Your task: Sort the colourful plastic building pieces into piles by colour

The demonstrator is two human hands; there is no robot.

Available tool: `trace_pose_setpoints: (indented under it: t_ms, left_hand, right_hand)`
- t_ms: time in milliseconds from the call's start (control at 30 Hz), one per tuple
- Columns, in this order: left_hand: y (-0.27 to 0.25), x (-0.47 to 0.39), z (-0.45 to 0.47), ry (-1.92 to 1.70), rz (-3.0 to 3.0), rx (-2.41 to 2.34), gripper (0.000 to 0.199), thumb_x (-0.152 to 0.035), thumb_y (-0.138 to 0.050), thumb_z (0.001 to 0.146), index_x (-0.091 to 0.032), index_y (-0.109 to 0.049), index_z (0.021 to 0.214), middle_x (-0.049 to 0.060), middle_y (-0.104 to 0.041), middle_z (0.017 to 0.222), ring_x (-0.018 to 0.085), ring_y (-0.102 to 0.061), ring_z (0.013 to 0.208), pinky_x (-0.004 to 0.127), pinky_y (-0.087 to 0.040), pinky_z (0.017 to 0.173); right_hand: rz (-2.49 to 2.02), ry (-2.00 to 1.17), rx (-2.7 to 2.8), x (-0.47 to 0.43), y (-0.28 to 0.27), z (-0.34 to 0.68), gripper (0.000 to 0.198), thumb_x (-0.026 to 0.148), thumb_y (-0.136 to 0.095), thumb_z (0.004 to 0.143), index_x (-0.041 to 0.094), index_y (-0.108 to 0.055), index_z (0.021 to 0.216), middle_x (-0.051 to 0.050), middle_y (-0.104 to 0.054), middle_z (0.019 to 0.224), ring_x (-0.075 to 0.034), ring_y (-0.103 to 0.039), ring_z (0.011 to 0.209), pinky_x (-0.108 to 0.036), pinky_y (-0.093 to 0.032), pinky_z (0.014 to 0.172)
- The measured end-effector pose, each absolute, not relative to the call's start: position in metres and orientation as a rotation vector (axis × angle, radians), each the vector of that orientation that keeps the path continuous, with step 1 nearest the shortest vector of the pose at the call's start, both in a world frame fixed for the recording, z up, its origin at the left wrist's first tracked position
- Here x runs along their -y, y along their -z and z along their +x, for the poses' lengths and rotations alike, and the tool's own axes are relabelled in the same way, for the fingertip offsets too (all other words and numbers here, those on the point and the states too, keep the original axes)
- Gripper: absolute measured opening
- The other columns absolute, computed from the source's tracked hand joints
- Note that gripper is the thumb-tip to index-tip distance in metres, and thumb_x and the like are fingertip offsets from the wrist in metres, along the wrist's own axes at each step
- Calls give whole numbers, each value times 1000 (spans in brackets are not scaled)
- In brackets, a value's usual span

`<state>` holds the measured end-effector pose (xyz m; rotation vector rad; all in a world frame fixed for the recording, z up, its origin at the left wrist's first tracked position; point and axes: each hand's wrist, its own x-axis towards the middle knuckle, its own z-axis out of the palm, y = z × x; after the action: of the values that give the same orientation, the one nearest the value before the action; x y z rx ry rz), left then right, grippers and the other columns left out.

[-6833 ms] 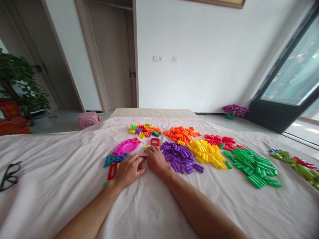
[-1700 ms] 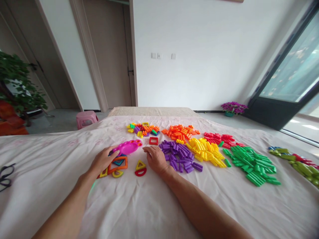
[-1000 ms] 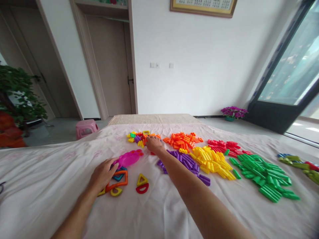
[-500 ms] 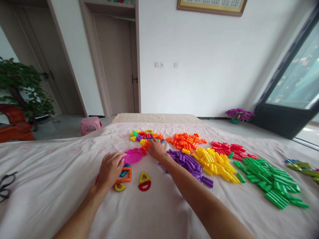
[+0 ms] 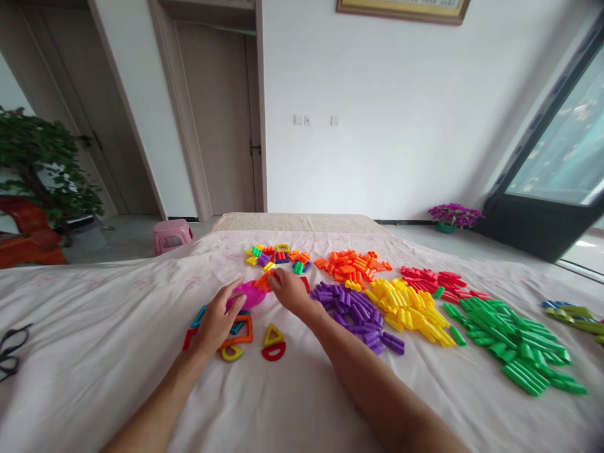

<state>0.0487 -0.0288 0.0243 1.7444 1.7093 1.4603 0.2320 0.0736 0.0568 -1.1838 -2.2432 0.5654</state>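
My left hand (image 5: 218, 313) is closed on the near left rim of a magenta plastic dish (image 5: 252, 297). At the dish's far right side, my right hand (image 5: 290, 290) pinches orange building blocks (image 5: 263, 281); its fingers partly hide them. Just beyond lies a small mixed heap of coloured blocks (image 5: 264, 259). Below the dish are flat frame-shaped pieces, among them an orange square frame (image 5: 244, 338) partly covered by my left hand. A yellow triangle frame (image 5: 273, 335) touches a red half-round frame (image 5: 274, 352) nearby.
Sorted heaps of orange (image 5: 352, 267), purple (image 5: 349, 308), yellow (image 5: 408, 308), red (image 5: 431, 282) and green blocks (image 5: 514, 340) spread rightward over the pale cloth (image 5: 283, 409). Black-framed glasses (image 5: 12, 352) lie far left. A pink stool (image 5: 172, 236) stands beyond the cloth.
My right hand has drawn back from the mixed heap to the dish, bringing orange blocks along. My left hand still grips the dish, now slightly to the right.
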Motion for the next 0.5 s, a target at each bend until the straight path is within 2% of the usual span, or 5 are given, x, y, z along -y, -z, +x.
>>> trace_pose_setpoints:
  t_ms: [100, 167, 267, 500]
  left_hand:
    - [-29, 30, 54, -1502, 1504, -1528, 59, -51, -55, 89, -19, -52, 138, 11, -61, 137, 24, -59, 123, 37, -48, 102]
    - [-31, 31, 57, -1497, 1420, -1488, 58, -53, -59, 85, -16, -58, 130, 12, -66, 130, 26, -62, 119, 37, -49, 99]
    - [-32, 31, 58, -1469, 1364, -1503, 54, -54, -64, 81, -14, -65, 118, 12, -70, 120, 27, -67, 107, 37, -52, 93]
    - [-28, 31, 56, -1457, 1382, -1554, 48, -56, -56, 86, -19, -68, 114, 7, -73, 111, 24, -67, 102, 34, -50, 91]
  right_hand:
    - [-899, -1203, 2076, -61, -51, 224, 28, 35, -43, 97, 16, -61, 88, -5, -69, 80, -14, -65, 70, -20, -46, 55]
    - [-775, -1454, 1959, -55, -46, 219, 28, 39, -49, 94, 16, -61, 85, -4, -68, 79, -12, -63, 64, -18, -46, 49]
    - [-741, -1576, 1825, -52, -42, 214, 27, 40, -55, 92, 16, -61, 83, -3, -66, 75, -11, -61, 60, -18, -47, 47]
    - [-879, -1656, 1714, -49, -50, 220, 21, 30, -53, 91, 15, -59, 77, -3, -65, 69, -10, -60, 54, -19, -47, 48]
